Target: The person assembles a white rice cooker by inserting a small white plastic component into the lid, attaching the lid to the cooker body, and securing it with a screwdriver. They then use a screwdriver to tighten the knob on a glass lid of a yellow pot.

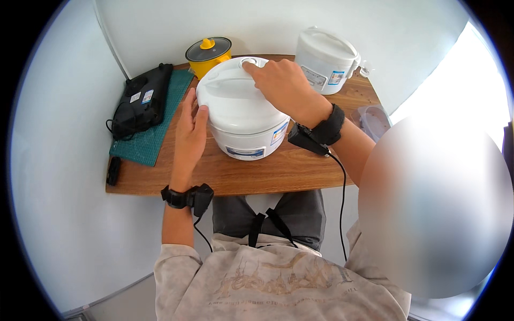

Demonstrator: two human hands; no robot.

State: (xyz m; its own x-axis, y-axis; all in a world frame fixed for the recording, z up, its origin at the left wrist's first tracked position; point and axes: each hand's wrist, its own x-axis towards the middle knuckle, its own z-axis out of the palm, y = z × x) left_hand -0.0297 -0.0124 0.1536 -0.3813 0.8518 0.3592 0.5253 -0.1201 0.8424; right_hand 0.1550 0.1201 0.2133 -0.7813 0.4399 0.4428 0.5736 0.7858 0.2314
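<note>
A white rice cooker (241,115) with a domed lid stands upright on the wooden table in front of me; its lid looks closed. My left hand (191,123) lies along the cooker's left side, fingers stretched and touching the wall near the lid. Over the top of the lid reaches my right hand (284,85). One of its fingers is stretched out onto the round piece (249,61) at the lid's far side. The other right fingers are partly hidden behind the hand. A raised handle (225,82) runs across the lid, and neither hand grips it.
Behind the cooker stands a yellow pot (214,59) with a glass lid. A second white cooker (327,60) is at the back right, near a clear plastic container (372,122). Left, a black appliance (142,99) with a cord lies on a green cutting mat (167,115). Cables hang from both wristbands.
</note>
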